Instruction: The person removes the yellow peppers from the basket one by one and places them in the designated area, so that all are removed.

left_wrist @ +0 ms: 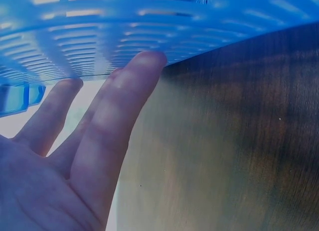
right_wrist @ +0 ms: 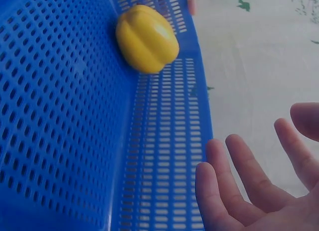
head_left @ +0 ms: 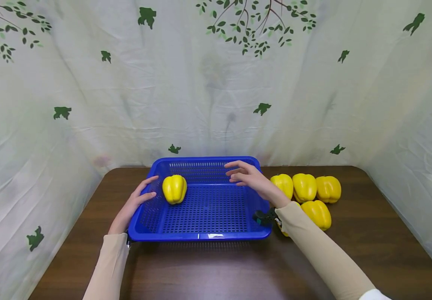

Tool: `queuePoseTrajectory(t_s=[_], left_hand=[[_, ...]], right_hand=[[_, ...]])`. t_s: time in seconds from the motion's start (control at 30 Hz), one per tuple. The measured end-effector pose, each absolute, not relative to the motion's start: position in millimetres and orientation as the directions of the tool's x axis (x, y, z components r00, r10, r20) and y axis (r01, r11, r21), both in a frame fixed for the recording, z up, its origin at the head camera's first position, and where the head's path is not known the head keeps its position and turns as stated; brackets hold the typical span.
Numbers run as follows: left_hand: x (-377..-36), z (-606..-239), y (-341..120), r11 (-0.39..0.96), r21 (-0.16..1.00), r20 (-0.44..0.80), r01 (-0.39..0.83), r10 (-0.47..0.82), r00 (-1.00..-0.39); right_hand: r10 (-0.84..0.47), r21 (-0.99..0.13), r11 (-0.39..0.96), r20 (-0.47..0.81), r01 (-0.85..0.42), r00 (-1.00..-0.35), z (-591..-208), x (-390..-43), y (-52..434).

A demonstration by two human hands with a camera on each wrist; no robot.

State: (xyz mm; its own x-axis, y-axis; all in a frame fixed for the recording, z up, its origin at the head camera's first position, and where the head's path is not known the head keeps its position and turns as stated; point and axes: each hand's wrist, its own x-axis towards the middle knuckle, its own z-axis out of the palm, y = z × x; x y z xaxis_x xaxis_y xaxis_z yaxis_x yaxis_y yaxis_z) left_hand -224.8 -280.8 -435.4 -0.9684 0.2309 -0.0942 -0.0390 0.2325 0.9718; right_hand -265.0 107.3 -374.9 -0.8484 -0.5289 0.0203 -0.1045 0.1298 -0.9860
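A blue plastic basket (head_left: pixel 201 236) with slotted walls stands on the table. Inside it, near the left wall, sits one yellow bell pepper (head_left: pixel 174 189). My left hand (head_left: pixel 135 202) is at the basket's left rim with fingers extended; in the left wrist view its straight fingers (left_wrist: pixel 107 126) reach up to the slotted wall. Over the right part of the basket hovers my right hand (head_left: pixel 251 178), holding nothing, its fingers spread and slightly bent. The right wrist view shows that empty hand (right_wrist: pixel 264 191) beside the basket rim, apart from the pepper (right_wrist: pixel 147 39).
Several more yellow bell peppers (head_left: pixel 304 187) lie grouped on the brown table (head_left: pixel 365 233) to the right of the basket, some partly behind my right forearm. A pale curtain (head_left: pixel 201 104) with leaf prints hangs right behind the table's back edge and along both sides.
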Motion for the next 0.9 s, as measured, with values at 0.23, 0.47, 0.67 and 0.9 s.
queuePoseTrajectory(t_s=[0.23, 0.47, 0.67, 0.9], left_hand=[[-226.9, -434.4, -278.1, 0.243, 0.969, -0.1, -0.043, 0.231, -0.968], [-227.2, -432.6, -278.6, 0.227, 0.973, -0.104, -0.049, 0.234, -0.967], [-227.1, -432.0, -280.3, 0.23, 0.972, -0.11, -0.056, 0.233, -0.966], [-227.5, -433.4, -280.5, 0.229, 0.973, -0.089, -0.034, 0.234, -0.968]], right_hand=[[-0.537, -0.98, 0.173, -0.009, -0.1, -0.843, -379.2, -267.6, 88.3], [-0.544, -0.974, 0.213, -0.055, -0.074, -0.837, -385.8, -274.4, 65.1], [-0.584, -0.97, 0.233, -0.08, -0.072, -0.808, -390.1, -277.5, 44.3], [-0.641, -0.966, 0.247, -0.102, -0.079, -0.76, -396.5, -276.8, 24.4]])
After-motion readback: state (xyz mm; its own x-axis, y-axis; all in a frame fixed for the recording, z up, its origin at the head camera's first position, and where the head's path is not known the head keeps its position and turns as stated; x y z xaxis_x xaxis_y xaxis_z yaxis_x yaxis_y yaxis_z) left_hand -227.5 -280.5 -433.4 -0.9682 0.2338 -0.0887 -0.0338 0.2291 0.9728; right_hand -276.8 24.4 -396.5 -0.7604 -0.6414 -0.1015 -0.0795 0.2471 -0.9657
